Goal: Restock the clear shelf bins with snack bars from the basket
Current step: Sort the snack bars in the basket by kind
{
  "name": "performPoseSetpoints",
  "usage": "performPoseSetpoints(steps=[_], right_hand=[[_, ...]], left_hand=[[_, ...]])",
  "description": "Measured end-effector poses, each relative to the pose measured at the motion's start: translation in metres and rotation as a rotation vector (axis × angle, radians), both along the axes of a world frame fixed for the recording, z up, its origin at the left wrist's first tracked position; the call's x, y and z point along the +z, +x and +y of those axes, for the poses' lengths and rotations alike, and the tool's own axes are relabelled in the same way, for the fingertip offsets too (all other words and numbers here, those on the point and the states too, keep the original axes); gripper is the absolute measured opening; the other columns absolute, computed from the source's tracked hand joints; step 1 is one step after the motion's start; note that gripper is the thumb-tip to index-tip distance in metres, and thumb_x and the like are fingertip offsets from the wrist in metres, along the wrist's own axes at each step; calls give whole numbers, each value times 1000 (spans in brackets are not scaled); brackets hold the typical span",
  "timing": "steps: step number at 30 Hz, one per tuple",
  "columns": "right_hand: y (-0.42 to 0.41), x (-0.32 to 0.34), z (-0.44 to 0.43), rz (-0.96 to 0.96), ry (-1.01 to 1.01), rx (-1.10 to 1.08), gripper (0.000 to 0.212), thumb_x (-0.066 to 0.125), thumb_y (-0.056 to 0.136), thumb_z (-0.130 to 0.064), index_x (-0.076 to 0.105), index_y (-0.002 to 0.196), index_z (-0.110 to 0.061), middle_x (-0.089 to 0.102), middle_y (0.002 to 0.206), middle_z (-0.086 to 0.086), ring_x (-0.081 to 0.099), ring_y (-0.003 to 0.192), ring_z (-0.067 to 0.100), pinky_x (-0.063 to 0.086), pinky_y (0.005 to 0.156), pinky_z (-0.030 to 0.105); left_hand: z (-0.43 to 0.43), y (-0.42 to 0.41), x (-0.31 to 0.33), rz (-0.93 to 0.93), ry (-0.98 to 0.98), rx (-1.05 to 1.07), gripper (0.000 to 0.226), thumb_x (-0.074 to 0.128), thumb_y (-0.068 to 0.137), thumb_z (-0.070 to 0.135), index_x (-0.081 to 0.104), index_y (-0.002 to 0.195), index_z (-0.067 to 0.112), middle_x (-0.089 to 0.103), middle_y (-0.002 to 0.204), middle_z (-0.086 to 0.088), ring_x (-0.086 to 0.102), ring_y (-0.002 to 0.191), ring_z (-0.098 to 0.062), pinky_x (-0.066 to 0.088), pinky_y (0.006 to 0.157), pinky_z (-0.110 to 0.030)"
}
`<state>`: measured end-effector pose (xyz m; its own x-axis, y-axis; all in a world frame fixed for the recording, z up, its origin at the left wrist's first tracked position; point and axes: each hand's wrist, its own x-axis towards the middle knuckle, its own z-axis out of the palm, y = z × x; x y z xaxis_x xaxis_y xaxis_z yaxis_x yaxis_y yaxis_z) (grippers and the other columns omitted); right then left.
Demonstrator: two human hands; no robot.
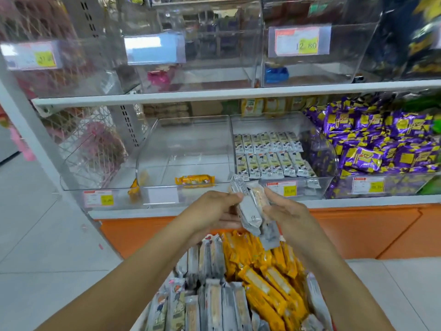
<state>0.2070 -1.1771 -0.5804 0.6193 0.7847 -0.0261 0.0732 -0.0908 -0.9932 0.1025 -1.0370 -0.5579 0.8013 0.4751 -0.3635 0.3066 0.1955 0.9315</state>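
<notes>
Both hands hold a small bunch of silver-wrapped snack bars point(250, 206) upright in front of the lower shelf. My left hand point(212, 209) pinches the bunch from the left; my right hand point(284, 211) grips it from the right. Below them the basket holds several silver bars point(214, 304) and yellow bars point(265, 278); its rim is hidden. The clear bin point(310, 185) just behind the hands holds two rows of the same silver bars point(269, 154). The clear bin point(167, 194) to its left holds one yellow bar point(195, 181) and another point(134, 186) at its front left corner.
A bin of purple-and-yellow packets point(381, 144) fills the right of the lower shelf. The upper shelf point(214, 94) carries clear bins with price labels, a pink packet point(158, 77) and a blue packet point(276, 74). An orange base panel point(358, 230) runs below the shelf.
</notes>
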Motion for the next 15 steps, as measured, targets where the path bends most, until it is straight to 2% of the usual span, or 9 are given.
performPoseSetpoints(steps=[2, 4, 6, 7, 8, 9, 12, 13, 15], right_hand=[[24, 4, -4, 87, 21, 50, 43, 50, 96, -1, 54, 120, -37, 63, 97, -34, 57, 88, -23, 46, 70, 3], [42, 10, -10, 148, 22, 12, 41, 55, 93, -5, 54, 127, -29, 66, 104, -22, 63, 94, -11, 50, 75, 11], [57, 16, -14, 232, 32, -44, 35, 66, 86, -21, 65, 119, -11, 70, 112, 11, 69, 95, 21, 52, 79, 25], [62, 19, -16, 265, 16, -80, 45, 74, 76, -35, 70, 110, -5, 63, 115, 29, 66, 91, 38, 49, 78, 32], [68, 20, -18, 286, -5, -103, 56, 79, 67, -46, 71, 104, -3, 54, 118, 39, 59, 86, 50, 45, 77, 36], [73, 23, -21, 299, -32, -124, 59, 78, 67, -49, 71, 103, -2, 52, 118, 41, 55, 90, 57, 45, 75, 40], [90, 33, -27, 335, -46, -212, 47, 63, 86, -39, 66, 112, 1, 68, 107, 24, 64, 90, 37, 52, 75, 43], [96, 36, -28, 304, -67, -254, 55, 65, 83, -44, 63, 114, 2, 67, 107, 25, 63, 91, 36, 52, 79, 46], [107, 44, -27, 186, -152, -314, 85, 70, 69, -66, 58, 116, 4, 58, 115, 30, 59, 101, 41, 47, 93, 57]], left_hand=[[-1, 15, 4, -51, -119, -6, 29, 52, 96, 22, 62, 114, 2, 67, 108, -23, 66, 97, -33, 57, 82, -35], [-4, 31, 7, -107, -205, -18, 25, 48, 97, 18, 61, 110, 0, 65, 108, -26, 65, 95, -34, 55, 82, -37], [-8, 46, 8, -163, -298, -18, 21, 48, 96, 16, 62, 101, 1, 66, 99, -23, 67, 85, -30, 56, 79, -36], [-10, 54, 10, -184, -341, -20, 20, 49, 96, 15, 62, 98, 1, 68, 94, -21, 69, 79, -27, 57, 76, -36], [-11, 62, 10, -198, -376, -25, 20, 49, 96, 15, 63, 97, 0, 69, 90, -19, 70, 75, -26, 58, 73, -35], [-13, 69, 10, -211, -410, -33, 20, 49, 95, 14, 62, 98, 0, 70, 89, -18, 71, 73, -25, 59, 69, -35], [-12, 93, 11, -253, -492, -53, 22, 46, 96, 13, 59, 106, -2, 68, 96, -19, 69, 79, -28, 58, 70, -40], [-9, 101, 12, -254, -511, -53, 23, 44, 96, 14, 59, 106, -1, 67, 97, -19, 66, 82, -29, 57, 73, -41], [-2, 115, 15, -229, -543, -22, 25, 38, 98, 15, 58, 103, 1, 60, 100, -18, 60, 85, -27, 57, 71, -38]])
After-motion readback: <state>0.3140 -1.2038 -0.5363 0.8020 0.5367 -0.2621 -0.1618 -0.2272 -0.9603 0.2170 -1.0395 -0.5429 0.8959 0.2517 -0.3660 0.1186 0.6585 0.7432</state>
